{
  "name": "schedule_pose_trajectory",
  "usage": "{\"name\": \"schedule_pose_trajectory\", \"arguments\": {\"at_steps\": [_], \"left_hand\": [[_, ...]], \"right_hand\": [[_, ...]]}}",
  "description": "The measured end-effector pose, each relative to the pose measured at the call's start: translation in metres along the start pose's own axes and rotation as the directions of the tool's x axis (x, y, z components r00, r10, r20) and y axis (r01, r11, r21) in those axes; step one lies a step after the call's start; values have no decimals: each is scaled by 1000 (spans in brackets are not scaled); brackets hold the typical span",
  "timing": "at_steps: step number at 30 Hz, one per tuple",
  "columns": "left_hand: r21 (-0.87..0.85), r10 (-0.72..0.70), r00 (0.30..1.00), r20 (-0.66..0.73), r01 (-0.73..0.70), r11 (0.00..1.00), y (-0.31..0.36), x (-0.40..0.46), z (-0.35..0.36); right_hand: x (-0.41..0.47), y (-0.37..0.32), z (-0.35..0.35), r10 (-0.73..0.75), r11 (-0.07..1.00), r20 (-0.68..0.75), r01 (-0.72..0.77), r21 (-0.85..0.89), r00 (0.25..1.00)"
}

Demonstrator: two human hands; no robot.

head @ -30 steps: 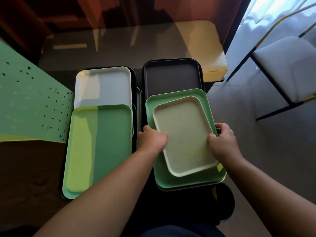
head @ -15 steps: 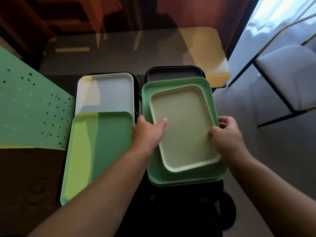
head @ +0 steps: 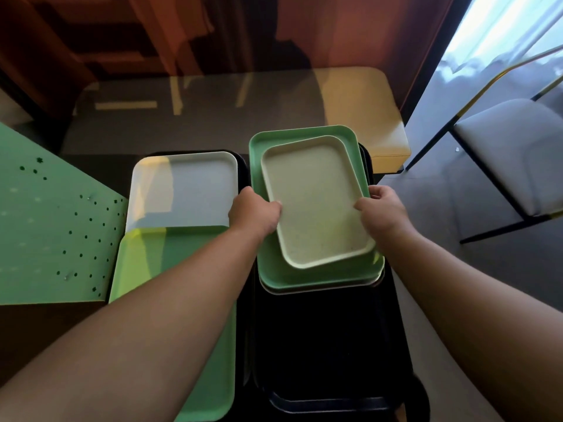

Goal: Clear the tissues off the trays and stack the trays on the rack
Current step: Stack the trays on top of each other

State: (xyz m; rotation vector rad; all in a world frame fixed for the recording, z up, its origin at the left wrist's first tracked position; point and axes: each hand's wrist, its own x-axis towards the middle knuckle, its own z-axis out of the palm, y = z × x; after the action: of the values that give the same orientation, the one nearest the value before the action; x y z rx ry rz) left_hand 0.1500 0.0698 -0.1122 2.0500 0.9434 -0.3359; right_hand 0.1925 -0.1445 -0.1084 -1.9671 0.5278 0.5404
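Note:
A small cream tray (head: pixel 315 202) lies slightly askew inside a larger green tray (head: pixel 274 269), which sits on more trays over the dark rack (head: pixel 320 345). My left hand (head: pixel 254 211) grips the stack's left edge, thumb on the cream tray. My right hand (head: pixel 380 211) holds the right edge. On the rack's left side a white tray (head: pixel 185 187) lies behind a green tray (head: pixel 170 263), partly under my left forearm. No tissues show.
A green perforated panel (head: pixel 45 233) slopes at the left. Behind the rack stands a glossy grey table (head: pixel 198 117) with a yellow corner. A white chair (head: pixel 511 153) with black legs stands on the grey floor at the right.
Both hands have pushed the tray stack away from me along the rack's right side. It now covers the dark brown tray that showed at the back a second ago.

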Motion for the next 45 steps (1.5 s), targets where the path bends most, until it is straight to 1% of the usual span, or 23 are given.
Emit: {"name": "schedule_pose_trajectory", "arguments": {"at_steps": [4, 6, 11, 13, 16, 21, 24, 28, 30, 32, 36, 38, 39, 41, 43, 45], "left_hand": [[13, 59, 998, 14, -59, 998, -6, 4, 2], [10, 79, 996, 29, -79, 997, -8, 6, 2], [20, 49, 992, 116, -52, 998, -5, 6, 5], [39, 23, 992, 120, -28, 999, -4, 6, 8], [35, -4, 993, 118, 0, 999, -2, 5, 13], [43, -58, 993, 100, 54, 998, 5, 5, 17], [-36, -54, 996, 65, 57, 998, 4, 2, 14], [-209, -55, 998, -37, 46, 977, -4, -6, 9], [-339, -67, 996, -63, 42, 940, -7, -17, 4], [-464, -62, 997, -51, 31, 885, -12, -33, -3], [-608, 31, 998, 53, 7, 794, -22, -60, -13], [-656, 81, 992, 93, 0, 755, -21, -67, -20], [-673, 132, 986, 99, -31, 739, -21, -71, -24], [-672, 307, 949, 78, -177, 719, -24, -87, -31], [-661, 474, 880, 30, -338, 670, -28, -102, -37], [-641, 569, 821, -44, -460, 615, -30, -114, -42]], "right_hand": [[2, 6, 2, 9, 1000, 8, -8, -27, 1000], [1, 6, 3, 0, 996, -5, 0, -89, 1000], [-2, 1, 8, 28, 979, -79, -44, -201, 996], [-2, -1, 10, 52, 984, -94, -67, -167, 994], [2, 1, 9, 51, 992, -95, -62, -108, 994], [4, -4, 5, 86, 996, -63, -86, -8, 994], [5, -6, 0, 95, 995, -50, -93, 38, 994], [-8, -8, -8, 37, 991, -22, -34, 133, 999], [-22, -11, -15, -7, 980, -5, 8, 197, 1000], [-39, -15, -23, -36, 969, 44, 24, 245, 998], [-70, -15, -36, -95, 937, 76, 64, 343, 993], [-82, -13, -39, -144, 926, 83, 105, 362, 986], [-90, -12, -42, -183, 922, 85, 141, 360, 980], [-108, -4, -47, -279, 916, 58, 247, 317, 959], [-121, 5, -48, -354, 895, -21, 345, 284, 935], [-132, 14, -49, -401, 869, -85, 408, 278, 912]]}}
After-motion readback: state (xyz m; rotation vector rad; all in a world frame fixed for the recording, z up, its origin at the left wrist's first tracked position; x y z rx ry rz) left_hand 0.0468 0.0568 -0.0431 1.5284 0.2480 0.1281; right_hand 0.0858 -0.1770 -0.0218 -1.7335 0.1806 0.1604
